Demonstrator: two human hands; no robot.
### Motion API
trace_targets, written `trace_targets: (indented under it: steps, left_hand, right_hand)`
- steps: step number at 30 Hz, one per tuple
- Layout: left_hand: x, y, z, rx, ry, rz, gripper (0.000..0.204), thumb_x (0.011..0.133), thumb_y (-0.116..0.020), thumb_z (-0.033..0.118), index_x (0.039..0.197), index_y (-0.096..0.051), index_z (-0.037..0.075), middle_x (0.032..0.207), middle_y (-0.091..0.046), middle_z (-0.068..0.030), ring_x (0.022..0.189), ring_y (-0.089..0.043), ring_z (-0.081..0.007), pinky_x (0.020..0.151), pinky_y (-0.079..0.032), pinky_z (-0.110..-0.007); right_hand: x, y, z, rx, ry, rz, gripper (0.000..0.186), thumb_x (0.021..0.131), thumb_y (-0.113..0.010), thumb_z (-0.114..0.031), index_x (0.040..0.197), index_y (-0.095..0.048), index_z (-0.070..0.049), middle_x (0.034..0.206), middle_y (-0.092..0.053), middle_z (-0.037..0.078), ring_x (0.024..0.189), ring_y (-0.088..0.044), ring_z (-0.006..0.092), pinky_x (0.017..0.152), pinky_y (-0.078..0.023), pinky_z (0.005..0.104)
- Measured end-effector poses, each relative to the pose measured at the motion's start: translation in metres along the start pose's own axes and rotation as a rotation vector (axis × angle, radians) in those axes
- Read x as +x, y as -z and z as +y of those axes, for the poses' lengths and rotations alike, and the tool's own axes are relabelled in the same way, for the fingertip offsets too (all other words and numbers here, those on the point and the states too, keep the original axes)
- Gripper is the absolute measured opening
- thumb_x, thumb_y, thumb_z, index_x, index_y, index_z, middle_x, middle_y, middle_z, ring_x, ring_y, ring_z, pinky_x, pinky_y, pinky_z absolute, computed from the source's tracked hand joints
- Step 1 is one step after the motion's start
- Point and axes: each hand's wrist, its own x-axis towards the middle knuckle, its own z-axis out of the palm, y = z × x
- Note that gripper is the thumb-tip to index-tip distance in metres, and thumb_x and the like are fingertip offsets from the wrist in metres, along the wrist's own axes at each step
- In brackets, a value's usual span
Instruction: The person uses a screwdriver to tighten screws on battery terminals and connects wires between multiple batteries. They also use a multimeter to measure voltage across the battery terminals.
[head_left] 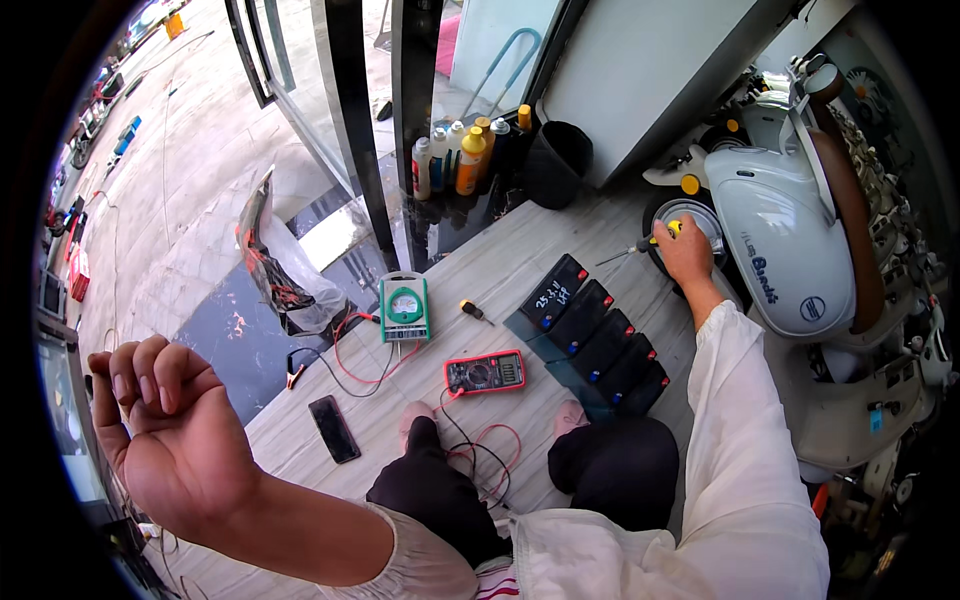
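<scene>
My left hand (185, 440) is raised at the left, palm showing, fingers curled inward with nothing in them. At the right, my right hand (685, 250) grips a yellow-and-black screwdriver (645, 243), its thin shaft pointing left. Just below and left of it stand several black block batteries (590, 318) in a slanting row, with red and blue terminals and white handwriting on the farthest one. A red multimeter (485, 372) lies left of them, its red and black leads running between my feet. Farther left sits a green-cased dial tester (404, 307) with leads and clamps.
A stubby screwdriver (474, 311) and a black phone (334, 429) lie on the floor. Plastic-wrapped dark bodywork (275, 265) rests near the glass door. Bottles (470, 160) and a black bin (558, 165) stand ahead. A pale scooter (790, 240) bounds the right side.
</scene>
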Motion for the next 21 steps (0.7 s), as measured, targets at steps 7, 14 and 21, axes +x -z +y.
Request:
trace_targets:
  steps: [7, 14, 21]
  left_hand:
    - [-0.001, -0.003, -0.004, -0.019, 0.023, -0.017, 0.009, 0.094, -0.055, 0.005, 0.098, -0.052, -0.002, 0.072, -0.038, -0.0036, 0.061, -0.033, -0.0141, 0.051, -0.030, -0.028]
    - [-0.001, -0.001, -0.006, -0.030, 0.038, -0.010, 0.010, 0.093, -0.055, 0.005, 0.099, -0.052, -0.003, 0.072, -0.037, -0.0035, 0.061, -0.034, -0.0140, 0.051, -0.030, -0.028]
    - [0.000, -0.002, -0.009, -0.034, 0.053, -0.005, 0.010, 0.093, -0.055, 0.005, 0.100, -0.052, -0.003, 0.072, -0.038, -0.0034, 0.061, -0.034, -0.0138, 0.051, -0.030, -0.028]
  right_hand:
    - [-0.049, -0.008, 0.040, -0.054, 0.019, -0.015, 0.046, 0.089, -0.063, -0.045, 0.097, -0.057, 0.000, 0.084, -0.068, 0.025, 0.080, -0.066, 0.0444, 0.072, -0.052, 0.0512]
    - [-0.056, -0.013, 0.053, -0.027, 0.031, 0.003, 0.045, 0.089, -0.063, -0.044, 0.099, -0.056, -0.001, 0.084, -0.067, 0.025, 0.079, -0.066, 0.0450, 0.068, -0.051, 0.0532]
    - [-0.056, -0.009, 0.047, -0.006, 0.032, -0.003, 0.045, 0.089, -0.064, -0.043, 0.101, -0.056, -0.001, 0.084, -0.067, 0.025, 0.080, -0.066, 0.0448, 0.069, -0.052, 0.0524]
